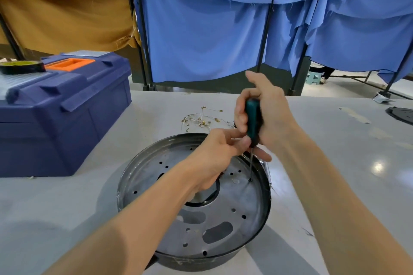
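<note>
A round metal dish (223, 225) is set on the table (67, 203) in the lower centre of the frame. A screwdriver (253, 123) is held upright over the dish's far right part, with its tip planted in a hole there. Its handle is gripped by the right hand (268, 109) and its lower end is pinched by the left hand (214, 158). A bundle of wires (201, 119) is laid just behind the dish. A toolbox (55, 129) is placed at the left of the frame, with a roll of tape (21, 67) on its lid. Hung cloths (201, 40) are ranged behind the table across the top of the frame.
</note>
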`<move>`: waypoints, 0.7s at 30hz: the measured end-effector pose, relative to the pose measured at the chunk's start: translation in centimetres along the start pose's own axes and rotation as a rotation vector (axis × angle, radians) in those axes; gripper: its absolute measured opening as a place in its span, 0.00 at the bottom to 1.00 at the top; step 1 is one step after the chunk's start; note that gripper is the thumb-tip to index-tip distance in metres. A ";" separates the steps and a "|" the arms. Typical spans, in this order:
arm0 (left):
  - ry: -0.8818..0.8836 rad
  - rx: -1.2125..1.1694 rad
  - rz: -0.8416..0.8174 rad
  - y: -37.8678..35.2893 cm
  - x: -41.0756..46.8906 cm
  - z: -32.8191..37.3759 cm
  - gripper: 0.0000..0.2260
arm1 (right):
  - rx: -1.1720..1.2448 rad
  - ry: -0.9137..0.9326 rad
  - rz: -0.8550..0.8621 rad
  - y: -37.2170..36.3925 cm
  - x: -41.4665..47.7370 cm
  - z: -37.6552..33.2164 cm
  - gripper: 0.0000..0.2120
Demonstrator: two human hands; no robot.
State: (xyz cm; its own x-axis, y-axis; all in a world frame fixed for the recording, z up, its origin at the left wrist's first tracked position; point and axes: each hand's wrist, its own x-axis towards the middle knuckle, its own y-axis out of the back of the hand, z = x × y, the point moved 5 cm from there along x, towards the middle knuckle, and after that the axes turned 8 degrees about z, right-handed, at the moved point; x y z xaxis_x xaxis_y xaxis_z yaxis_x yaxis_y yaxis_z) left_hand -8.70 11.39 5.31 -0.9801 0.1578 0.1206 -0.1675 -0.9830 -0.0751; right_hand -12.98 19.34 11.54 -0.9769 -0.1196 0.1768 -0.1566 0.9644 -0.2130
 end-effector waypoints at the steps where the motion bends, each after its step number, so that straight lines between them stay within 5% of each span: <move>1: 0.010 0.027 -0.020 -0.1 0.0 -0.1 0.11 | -0.019 -0.093 -0.162 -0.1 0.2 -0.4 0.29; 3: 0.013 0.066 -0.047 -0.1 0.0 -0.1 0.11 | -0.037 -0.119 -0.377 -0.3 0.3 -0.8 0.29; 5: 0.004 0.026 -0.057 0.0 -0.1 0.1 0.11 | 0.015 -0.078 -0.401 -0.8 0.2 -0.6 0.30; 12: -0.020 0.004 -0.016 -0.3 -0.1 0.4 0.08 | -0.077 0.365 0.434 0.9 -0.9 -0.6 0.33; 14: -0.039 0.011 -0.028 -0.6 -0.2 0.5 0.08 | -0.091 0.404 0.504 1.0 -1.6 -0.4 0.33; 16: -0.021 -0.001 -0.025 -0.3 -0.1 0.4 0.08 | -0.014 0.281 0.307 0.8 -1.2 -0.3 0.30; 19: 0.015 0.031 -0.030 0.0 0.0 0.0 0.11 | -0.013 -0.068 -0.266 -0.3 -0.4 -0.5 0.29; 21: 0.015 0.051 -0.042 0.1 -0.1 0.0 0.11 | -0.013 -0.087 -0.376 -0.5 -0.1 -0.5 0.30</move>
State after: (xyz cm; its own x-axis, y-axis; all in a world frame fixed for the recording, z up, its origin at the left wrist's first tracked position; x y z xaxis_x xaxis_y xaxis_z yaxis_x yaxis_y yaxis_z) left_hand -8.66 11.29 5.25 -0.9739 0.1998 0.1076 -0.2031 -0.9790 -0.0202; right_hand -12.76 18.98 12.14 -0.8604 -0.4846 0.1577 -0.5050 0.8523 -0.1362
